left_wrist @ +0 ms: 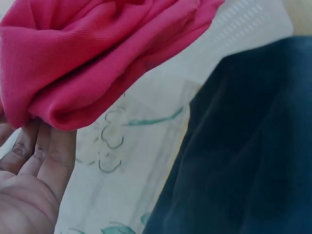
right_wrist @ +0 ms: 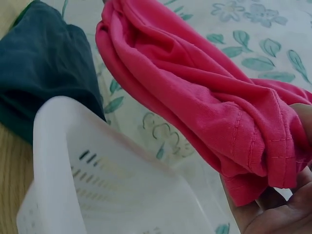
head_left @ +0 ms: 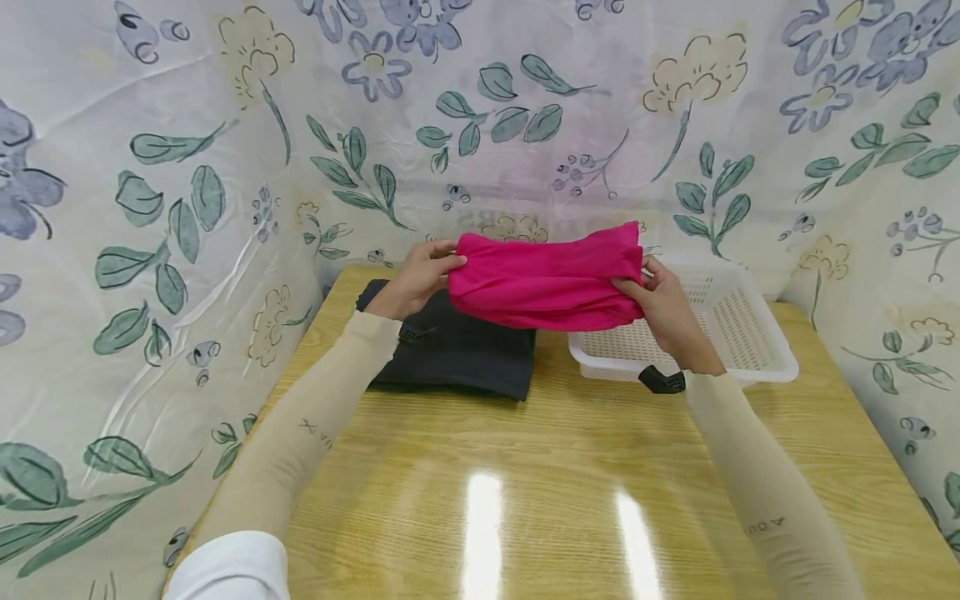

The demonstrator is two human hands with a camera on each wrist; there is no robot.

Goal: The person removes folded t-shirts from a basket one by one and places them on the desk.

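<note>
A bright pink folded garment (head_left: 547, 279) with stitched hems hangs level in the air between both hands. My left hand (head_left: 422, 275) pinches its left end, thumb on the near side and fingers behind. At the other end my right hand (head_left: 663, 304) grips the hemmed edge between thumb and fingers. Below and left, dark folded cloth (head_left: 465, 358) lies on the table, partly covered by the left hand and the pink garment in the head view. The right wrist view shows loose folds along the garment's length and a stitched hem (right_wrist: 282, 161) by the fingers.
A white perforated plastic basket (head_left: 780, 358) stands at the back right of the wooden table (head_left: 420, 483), under the right hand. Floral cloth (head_left: 480, 167) hangs behind the table and along both sides.
</note>
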